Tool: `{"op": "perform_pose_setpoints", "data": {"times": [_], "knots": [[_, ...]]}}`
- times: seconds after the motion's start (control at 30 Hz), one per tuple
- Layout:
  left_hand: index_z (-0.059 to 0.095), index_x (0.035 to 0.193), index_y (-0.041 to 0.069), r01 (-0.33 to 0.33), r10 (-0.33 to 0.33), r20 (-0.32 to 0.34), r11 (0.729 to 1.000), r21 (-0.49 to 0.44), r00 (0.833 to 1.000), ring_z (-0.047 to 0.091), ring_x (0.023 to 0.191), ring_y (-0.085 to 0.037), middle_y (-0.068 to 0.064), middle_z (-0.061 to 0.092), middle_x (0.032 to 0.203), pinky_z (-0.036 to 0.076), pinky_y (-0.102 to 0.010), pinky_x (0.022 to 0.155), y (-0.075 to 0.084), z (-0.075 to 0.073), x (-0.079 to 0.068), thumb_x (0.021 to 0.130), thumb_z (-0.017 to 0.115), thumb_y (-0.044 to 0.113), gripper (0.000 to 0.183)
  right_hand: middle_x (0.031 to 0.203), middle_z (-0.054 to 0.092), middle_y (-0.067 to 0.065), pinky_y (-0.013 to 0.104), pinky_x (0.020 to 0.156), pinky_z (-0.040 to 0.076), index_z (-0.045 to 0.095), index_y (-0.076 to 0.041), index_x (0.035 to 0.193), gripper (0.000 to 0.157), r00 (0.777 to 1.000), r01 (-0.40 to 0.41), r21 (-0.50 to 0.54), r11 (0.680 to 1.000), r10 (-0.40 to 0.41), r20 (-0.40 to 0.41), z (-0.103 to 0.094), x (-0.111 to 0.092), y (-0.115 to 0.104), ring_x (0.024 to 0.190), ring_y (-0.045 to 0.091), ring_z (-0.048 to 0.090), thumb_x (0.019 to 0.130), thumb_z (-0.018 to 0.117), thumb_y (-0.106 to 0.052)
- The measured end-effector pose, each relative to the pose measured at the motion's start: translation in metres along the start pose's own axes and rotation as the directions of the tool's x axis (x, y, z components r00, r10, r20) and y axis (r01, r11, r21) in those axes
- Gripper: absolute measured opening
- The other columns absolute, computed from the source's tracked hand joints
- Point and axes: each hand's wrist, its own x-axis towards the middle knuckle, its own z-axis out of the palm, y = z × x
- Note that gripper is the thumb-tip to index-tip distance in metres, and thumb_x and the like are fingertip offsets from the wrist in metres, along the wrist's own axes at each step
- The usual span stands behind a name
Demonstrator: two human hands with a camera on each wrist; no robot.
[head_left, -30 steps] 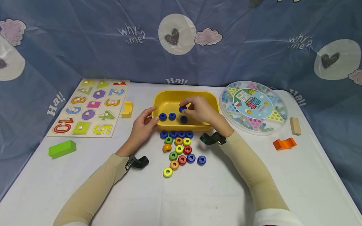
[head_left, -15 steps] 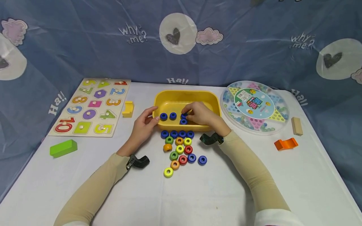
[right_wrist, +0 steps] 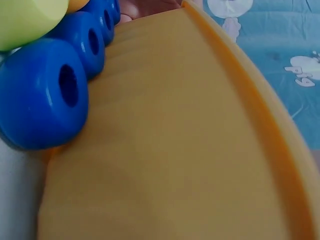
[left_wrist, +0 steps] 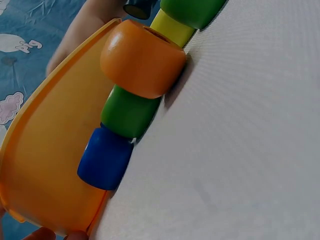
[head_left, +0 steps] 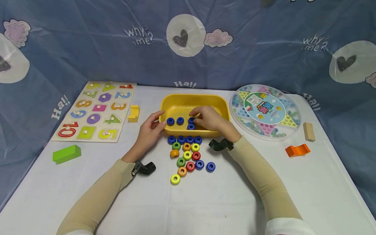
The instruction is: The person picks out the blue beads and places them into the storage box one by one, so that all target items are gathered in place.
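My left hand point(head_left: 149, 130) holds the left end of a yellow plastic tray point(head_left: 191, 133), thumb at its front corner and fingers along the side. Fingertips show at the tray wall point(left_wrist: 50, 165) in the left wrist view. Inside the tray, my right hand point(head_left: 210, 118) pinches a blue bead point(head_left: 191, 120) between thumb and fingers, partly hidden by them. Just in front of it sits another blue bead point(head_left: 191, 126). To its left lie two more, a blue bead point(head_left: 180, 121) and a blue bead point(head_left: 170, 121). The right wrist view shows the tray's outer wall point(right_wrist: 160, 125), not the fingers.
Several blue beads point(head_left: 181, 140) line the tray's front, with green, orange, yellow and red beads point(head_left: 190, 166) nearer me. Left are a number puzzle board point(head_left: 98, 130), yellow block point(head_left: 133, 114) and green block point(head_left: 67, 154). Right are a round game box point(head_left: 264, 107), orange block point(head_left: 297, 150) and wooden block point(head_left: 309, 132).
My right hand has lowered the blue bead toward the tray floor, behind the front bead, which has shifted slightly forward. The left hand keeps its place on the tray.
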Motion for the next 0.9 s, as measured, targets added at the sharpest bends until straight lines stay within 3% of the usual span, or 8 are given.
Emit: {"op": "perform_pose_setpoints", "data": {"times": [0.17,0.23,0.37,0.43,0.53,0.67,0.77,0.9], "knots": [[0.048,0.142,0.016,0.005,-0.005,0.007,1.0,-0.002,1.0,0.059,0.118,-0.031,-0.009,0.046,0.146,0.052,-0.011,0.079,-0.001,-0.001,0.0,0.097,0.058,0.021,0.046,0.107,0.072,0.01,0.031,0.075,0.055,0.07,-0.004,0.113,0.024,0.979,0.144,0.031,0.989,-0.137,-0.148,-0.004,-0.013,-0.021,0.082,0.019,0.064,0.091,0.063,-0.01],[0.048,0.142,0.016,0.001,-0.001,0.006,1.0,-0.006,1.0,0.059,0.118,-0.031,-0.01,0.046,0.146,0.051,-0.011,0.077,-0.001,-0.001,0.0,0.097,0.058,0.021,0.046,0.102,0.072,0.011,0.03,0.071,0.055,0.071,-0.004,0.11,0.021,0.95,0.249,0.024,0.968,-0.24,-0.199,-0.004,-0.019,-0.034,0.077,0.017,0.062,0.091,0.064,-0.01],[0.047,0.143,0.009,0.012,-0.012,0.019,1.0,-0.012,1.0,0.058,0.119,-0.035,-0.019,0.046,0.144,0.051,-0.013,0.071,0.019,-0.002,-0.005,0.098,0.057,0.015,0.047,0.098,0.072,0.009,0.024,0.066,0.054,0.072,-0.004,0.104,0.016,0.869,0.435,-0.039,0.899,-0.431,-0.242,0.003,-0.031,-0.058,0.072,0.013,0.059,0.088,0.067,-0.008],[0.045,0.142,0.003,0.015,-0.015,0.028,1.0,-0.016,0.999,0.057,0.12,-0.038,-0.023,0.045,0.144,0.05,-0.012,0.071,0.029,-0.003,-0.008,0.097,0.056,0.011,0.047,0.096,0.072,0.006,0.021,0.064,0.051,0.072,-0.006,0.104,0.016,0.857,0.468,-0.059,0.881,-0.47,-0.21,0.009,-0.036,-0.068,0.071,0.012,0.057,0.088,0.068,-0.009],[0.045,0.142,-0.001,0.003,-0.003,0.031,1.0,-0.014,1.0,0.056,0.121,-0.04,-0.025,0.044,0.145,0.05,-0.008,0.076,0.036,-0.003,-0.009,0.097,0.056,0.009,0.047,0.096,0.072,0.003,0.018,0.067,0.051,0.073,-0.006,0.104,0.017,0.876,0.46,-0.089,0.884,-0.468,-0.116,0.02,-0.041,-0.08,0.074,0.011,0.059,0.088,0.069,-0.01],[0.045,0.141,-0.002,-0.008,0.009,0.029,1.0,-0.009,1.0,0.056,0.122,-0.041,-0.023,0.044,0.146,0.048,-0.005,0.08,0.036,-0.003,-0.009,0.097,0.056,0.008,0.047,0.105,0.072,0.003,0.022,0.081,0.055,0.072,-0.007,0.109,0.021,0.92,0.388,-0.162,0.907,-0.392,0.011,0.041,-0.041,-0.086,0.092,0.012,0.065,0.089,0.069,-0.012],[0.045,0.141,-0.002,-0.007,0.008,0.027,1.0,-0.005,1.0,0.055,0.122,-0.04,-0.023,0.044,0.145,0.047,-0.005,0.081,0.036,-0.002,-0.01,0.097,0.055,0.008,0.046,0.112,0.07,0.003,0.025,0.088,0.055,0.07,-0.007,0.116,0.027,0.944,0.329,-0.243,0.913,-0.323,0.064,0.054,-0.04,-0.087,0.1,0.013,0.066,0.089,0.069,-0.014],[0.045,0.142,-0.001,0.0,0.0,0.027,1.0,-0.01,1.0,0.055,0.122,-0.04,-0.023,0.044,0.145,0.047,-0.005,0.081,0.036,-0.002,-0.01,0.097,0.055,0.008,0.047,0.115,0.069,0.003,0.027,0.091,0.055,0.069,-0.008,0.119,0.03,0.958,0.286,-0.303,0.909,-0.273,0.083,0.063,-0.037,-0.085,0.103,0.012,0.066,0.091,0.067,-0.016]]}}
